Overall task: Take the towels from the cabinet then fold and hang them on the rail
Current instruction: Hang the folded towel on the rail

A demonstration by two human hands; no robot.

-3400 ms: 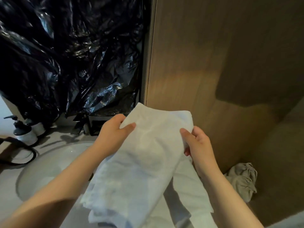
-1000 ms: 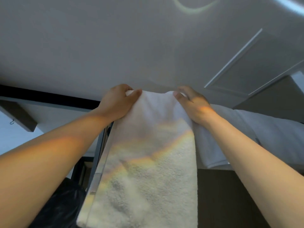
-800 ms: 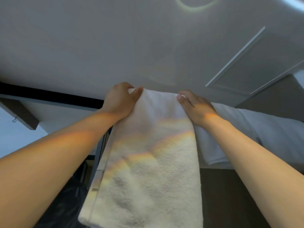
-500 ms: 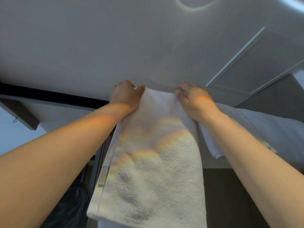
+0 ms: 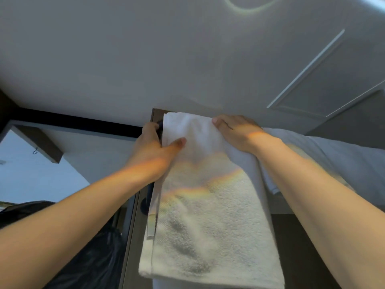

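Rail: two towels on it, bar mostly covered.
The dark rail (image 5: 160,125) shows only as a short stub just left of frame centre, against a dark wood panel (image 5: 155,113). The white towel (image 5: 208,215) is draped over it and hangs from centre down to 6 o'clock, folded. The second towel (image 5: 343,159) lies at 3 o'clock, its left end tucked under the first towel's right edge, touching it.

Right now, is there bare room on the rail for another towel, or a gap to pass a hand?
Hardly any. The towel, pressed by the right hand, covers the middle; the second towel fills the right; the left hand grips the towel's edge at the dark rail end. A hand could pass only left of that, along the wall.
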